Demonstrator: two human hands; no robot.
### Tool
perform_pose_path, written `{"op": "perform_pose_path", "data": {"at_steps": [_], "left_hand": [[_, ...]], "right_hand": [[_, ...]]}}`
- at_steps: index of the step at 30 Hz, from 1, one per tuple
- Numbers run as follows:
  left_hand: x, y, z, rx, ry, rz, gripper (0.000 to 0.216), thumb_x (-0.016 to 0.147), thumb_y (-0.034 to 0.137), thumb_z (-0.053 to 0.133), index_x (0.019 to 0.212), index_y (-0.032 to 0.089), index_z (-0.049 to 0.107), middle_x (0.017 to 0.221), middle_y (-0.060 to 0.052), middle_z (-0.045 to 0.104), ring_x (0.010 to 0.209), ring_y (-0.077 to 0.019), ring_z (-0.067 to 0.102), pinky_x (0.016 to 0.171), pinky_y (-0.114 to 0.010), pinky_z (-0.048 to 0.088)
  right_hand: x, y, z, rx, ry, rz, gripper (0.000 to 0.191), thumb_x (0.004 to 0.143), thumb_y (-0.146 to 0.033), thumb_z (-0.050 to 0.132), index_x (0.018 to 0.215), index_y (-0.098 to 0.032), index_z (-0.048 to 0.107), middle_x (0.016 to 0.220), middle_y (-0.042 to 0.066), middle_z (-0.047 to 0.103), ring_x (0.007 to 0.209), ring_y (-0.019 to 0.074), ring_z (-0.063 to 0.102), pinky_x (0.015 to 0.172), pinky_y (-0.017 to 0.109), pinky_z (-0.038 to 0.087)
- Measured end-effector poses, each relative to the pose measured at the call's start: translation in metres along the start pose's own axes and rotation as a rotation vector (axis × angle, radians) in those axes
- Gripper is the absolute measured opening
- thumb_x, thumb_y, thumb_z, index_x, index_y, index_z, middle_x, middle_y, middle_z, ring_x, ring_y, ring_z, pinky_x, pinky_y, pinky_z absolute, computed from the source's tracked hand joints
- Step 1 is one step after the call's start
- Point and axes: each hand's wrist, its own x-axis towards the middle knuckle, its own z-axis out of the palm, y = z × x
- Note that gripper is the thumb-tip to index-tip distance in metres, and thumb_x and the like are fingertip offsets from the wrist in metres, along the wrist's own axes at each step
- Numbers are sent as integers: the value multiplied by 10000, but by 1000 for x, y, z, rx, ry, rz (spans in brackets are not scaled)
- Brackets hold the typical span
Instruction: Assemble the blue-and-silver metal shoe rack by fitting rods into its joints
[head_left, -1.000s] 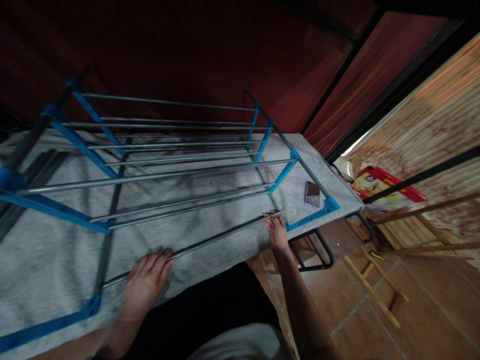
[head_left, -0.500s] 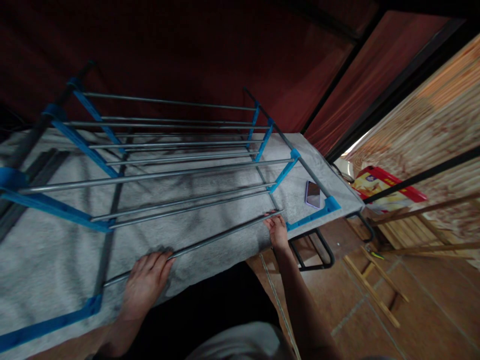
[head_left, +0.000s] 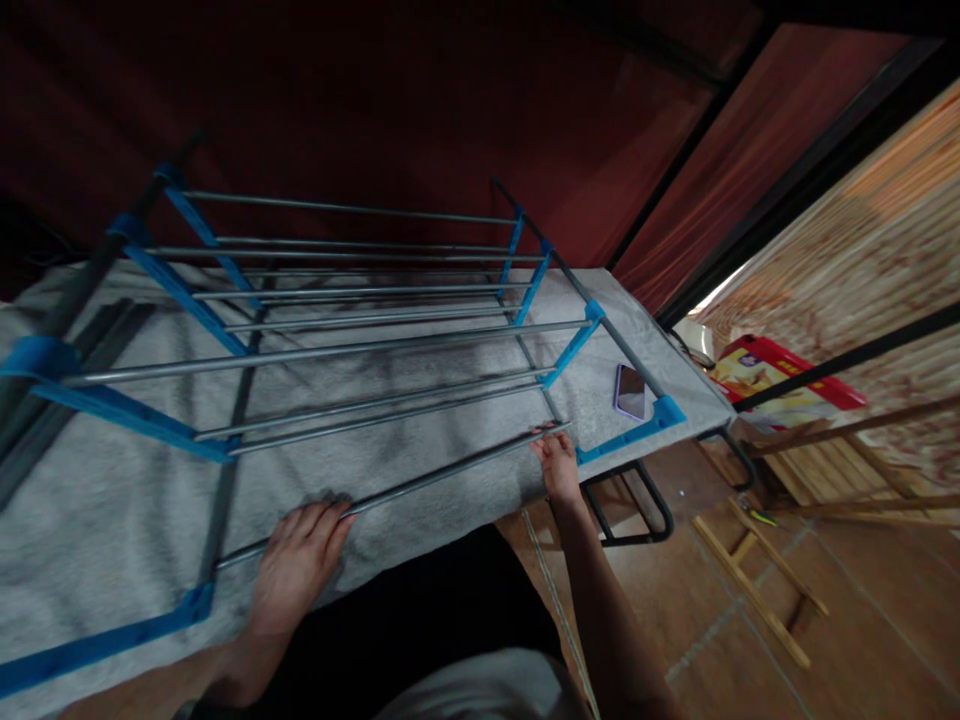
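Note:
A thin grey metal tube (head_left: pixel 442 472) runs across the near side of a rack (head_left: pixel 330 355) made of metal tubes and blue plastic brackets. My left hand (head_left: pixel 304 550) is closed over the tube left of its middle, back of the hand up. Near the tube's right end, my right hand (head_left: pixel 556 460) grips it with the fingers. The tube's left end meets the dark upright near a blue bracket (head_left: pixel 196 602). Its right end lies close to another blue bracket (head_left: pixel 630 436); whether it is joined there I cannot tell.
The rack lies on a grey cloth-covered table (head_left: pixel 480 510). A phone (head_left: pixel 630 391) rests at the right, and dark tubes (head_left: pixel 97 340) lie at the left. A red and yellow box (head_left: pixel 787 375) and a wooden frame (head_left: pixel 754 580) are off to the right.
The view has shifted slightly, so the rack appears a little further right. Both hands keep their hold on the tube.

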Motion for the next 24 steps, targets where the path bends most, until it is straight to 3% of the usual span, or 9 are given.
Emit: {"op": "perform_pose_path", "data": {"at_steps": [5,12,16,21,24], "left_hand": [[-1,5,0,23,-5,-27,363,1135,456,493,1161,243,786,1056,-110,814,1029,-311,729,959,-441,538],[5,22,-8,31,-105,-92,345,1149,390,484,1225,233,781,1113,-112,810,1096,-306,736,1014,-454,563],[11,30,-8,-13,-163,-139,334,1145,333,484,1265,222,776,1151,-125,796,1158,-307,728,1078,-483,561],[17,34,-2,-110,-186,-185,331,1131,297,505,1308,215,773,1209,-135,788,1197,-315,708,1091,-515,561],[19,36,-1,-150,-201,-180,300,1113,283,549,1295,236,782,1209,-124,784,1191,-310,707,1092,-516,562]], "right_hand": [[0,1,-4,6,-24,-9,337,747,-395,887,950,-291,639,941,-23,773,774,152,706,775,314,642],[9,7,-16,6,-8,-11,386,651,-382,966,823,-266,641,859,-52,754,789,122,737,801,256,641],[15,7,-24,16,-33,-15,309,685,-330,952,780,-272,663,857,-42,768,805,136,766,837,285,676],[21,9,-31,7,-21,15,314,717,-280,946,721,-279,632,741,-58,737,673,128,738,837,319,707],[23,10,-33,4,-35,8,294,708,-272,946,735,-287,653,793,-43,774,726,146,773,832,329,713]]}}
